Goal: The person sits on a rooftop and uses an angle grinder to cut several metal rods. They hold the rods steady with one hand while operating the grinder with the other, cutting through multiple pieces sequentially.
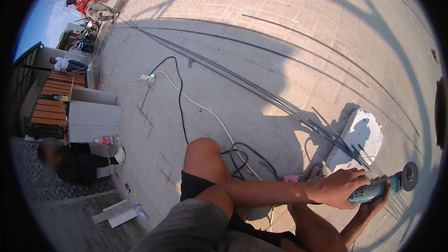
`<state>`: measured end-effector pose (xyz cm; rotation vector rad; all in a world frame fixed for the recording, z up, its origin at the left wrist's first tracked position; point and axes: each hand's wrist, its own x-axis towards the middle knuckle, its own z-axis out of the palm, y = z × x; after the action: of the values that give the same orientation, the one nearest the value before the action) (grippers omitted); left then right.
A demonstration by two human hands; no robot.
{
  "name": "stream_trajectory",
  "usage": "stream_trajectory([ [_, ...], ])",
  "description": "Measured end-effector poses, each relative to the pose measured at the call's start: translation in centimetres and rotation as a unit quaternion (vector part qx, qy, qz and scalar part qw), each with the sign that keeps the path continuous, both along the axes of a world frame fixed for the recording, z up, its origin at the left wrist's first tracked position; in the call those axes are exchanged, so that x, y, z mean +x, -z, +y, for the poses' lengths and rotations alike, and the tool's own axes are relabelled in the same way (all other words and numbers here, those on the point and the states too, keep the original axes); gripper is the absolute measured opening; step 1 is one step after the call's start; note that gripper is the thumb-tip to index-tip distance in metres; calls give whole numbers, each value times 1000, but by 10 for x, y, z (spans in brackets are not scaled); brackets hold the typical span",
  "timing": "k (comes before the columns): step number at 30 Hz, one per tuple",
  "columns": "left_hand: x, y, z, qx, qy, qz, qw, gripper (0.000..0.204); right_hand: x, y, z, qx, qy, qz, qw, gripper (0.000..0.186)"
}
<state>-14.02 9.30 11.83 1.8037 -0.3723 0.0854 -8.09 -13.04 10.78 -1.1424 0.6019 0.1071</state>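
A blue-green angle grinder [373, 191] with a dark round disc [410, 176] is held at the lower right. My left hand [344, 189] wraps over the rear of its body. Farther along, near the disc end, my right hand [381, 197] closes around it from the other side, its fingers partly hidden. Just beyond my hands, a bundle of thin steel bars [284, 105] runs over a whitish block [361, 135]. The disc appears apart from the bars; whether it turns, I cannot tell.
Loose bars [322, 71] lie on the paving. A black cable [180, 93] and a white cable [205, 104] run from a power strip [148, 79] toward my legs. One person [77, 168] sits at left, others farther back. Boards [114, 212] lie lower left.
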Motion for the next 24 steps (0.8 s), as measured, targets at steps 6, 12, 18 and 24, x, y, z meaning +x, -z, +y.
stream_trajectory([
  [6,-9,27,11,2,-98,177,979,90,8,3,87,-38,-94,-9,995,56],
  [12,-19,33,69,-36,-161,266,950,71,14,10,168,-25,-221,-26,975,58],
  [18,-24,48,128,-36,-362,257,896,58,8,8,205,-64,-433,-101,893,66],
  [24,-4,70,216,-233,-508,325,763,38,-36,69,149,-42,-546,27,836,55],
])
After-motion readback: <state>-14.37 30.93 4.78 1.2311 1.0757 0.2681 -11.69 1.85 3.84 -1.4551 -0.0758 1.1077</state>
